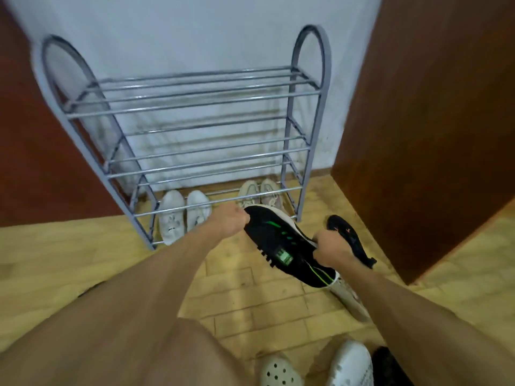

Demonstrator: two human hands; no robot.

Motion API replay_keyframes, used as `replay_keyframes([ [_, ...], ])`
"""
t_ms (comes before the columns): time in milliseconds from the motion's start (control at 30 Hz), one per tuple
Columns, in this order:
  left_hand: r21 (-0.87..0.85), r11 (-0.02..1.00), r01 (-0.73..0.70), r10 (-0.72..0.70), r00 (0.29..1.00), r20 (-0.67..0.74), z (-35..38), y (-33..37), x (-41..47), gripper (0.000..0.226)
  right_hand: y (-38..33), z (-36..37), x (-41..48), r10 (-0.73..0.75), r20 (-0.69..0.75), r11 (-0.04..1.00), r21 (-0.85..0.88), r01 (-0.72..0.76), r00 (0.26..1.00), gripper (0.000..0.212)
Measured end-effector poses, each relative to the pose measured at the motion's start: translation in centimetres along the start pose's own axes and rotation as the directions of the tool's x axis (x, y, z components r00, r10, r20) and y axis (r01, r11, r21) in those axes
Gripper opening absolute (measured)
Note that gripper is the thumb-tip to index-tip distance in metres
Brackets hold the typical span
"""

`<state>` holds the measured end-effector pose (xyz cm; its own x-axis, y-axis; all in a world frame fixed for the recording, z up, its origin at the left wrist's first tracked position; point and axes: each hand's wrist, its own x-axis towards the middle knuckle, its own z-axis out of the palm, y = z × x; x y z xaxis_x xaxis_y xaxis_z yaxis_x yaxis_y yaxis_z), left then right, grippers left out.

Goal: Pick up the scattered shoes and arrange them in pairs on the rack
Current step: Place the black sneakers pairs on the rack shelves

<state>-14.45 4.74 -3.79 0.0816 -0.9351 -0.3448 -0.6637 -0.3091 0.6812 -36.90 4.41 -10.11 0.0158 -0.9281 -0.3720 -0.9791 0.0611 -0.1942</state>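
Pale wall (195,37), brown panel at right (432,107), yellowish tiled floor (250,302)

Both bare forearms reach forward and converge. The left hand (232,220) pinches the toe end of a black shoe (278,240), and the right hand (330,247) (fingers curled inward) grips its far side, nearer the heel.

Grey metal rack (195,107), white sneaker pair (184,213), beige pair (259,193), black shoe with green stripes and white sole (281,240), yellowish tiled floor (250,296), reddish-brown panels (432,107)
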Motion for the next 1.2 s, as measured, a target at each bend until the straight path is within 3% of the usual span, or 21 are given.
replay_keyframes([
  [167,-0.038,0.999,-0.027,0.019,0.98,-0.196,-8.3,-0.2,-4.5,0.022,-7.5,-6.1,-2.2,-0.197,-0.071,0.975,-0.116,0.188,0.978,0.009],
  [300,-0.054,0.998,-0.016,0.001,0.961,-0.275,-14.6,-3.3,-8.2,0.012,-14.0,-8.3,-3.6,-0.32,-0.111,0.94,-0.162,0.3,0.941,0.01],
  [500,-0.148,0.98,0.13,-0.172,0.93,-0.324,-20.5,-12.1,-12.1,0.02,-24.0,-7.0,-4.8,-0.444,-0.116,0.876,-0.267,0.403,0.889,0.031],
  [567,-0.183,0.968,0.17,-0.223,0.919,-0.325,-21.4,-15.0,-12.9,0.011,-26.7,-5.9,-5.1,-0.463,-0.101,0.862,-0.286,0.42,0.881,0.032],
  [733,-0.249,0.916,0.314,-0.379,0.883,-0.279,-21.1,-22.5,-12.7,0.013,-31.9,-1.3,-4.1,-0.535,-0.001,0.804,-0.306,0.509,0.845,0.037],
  [967,-0.27,0.812,0.518,-0.565,0.814,-0.136,-18.0,-31.1,-9.5,0.02,-36.0,6.3,-0.5,-0.506,0.167,0.797,-0.285,0.532,0.846,0.035],
  [1100,-0.169,0.763,0.624,-0.643,0.76,-0.1,-15.5,-36.0,-7.3,0.028,-36.9,10.5,2.2,-0.469,0.261,0.814,-0.242,0.528,0.844,0.034],
  [1200,-0.059,0.694,0.718,-0.715,0.678,-0.17,-13.1,-39.4,-6.1,0.037,-37.1,13.4,3.6,-0.419,0.364,0.841,-0.192,0.507,0.832,0.04],
])
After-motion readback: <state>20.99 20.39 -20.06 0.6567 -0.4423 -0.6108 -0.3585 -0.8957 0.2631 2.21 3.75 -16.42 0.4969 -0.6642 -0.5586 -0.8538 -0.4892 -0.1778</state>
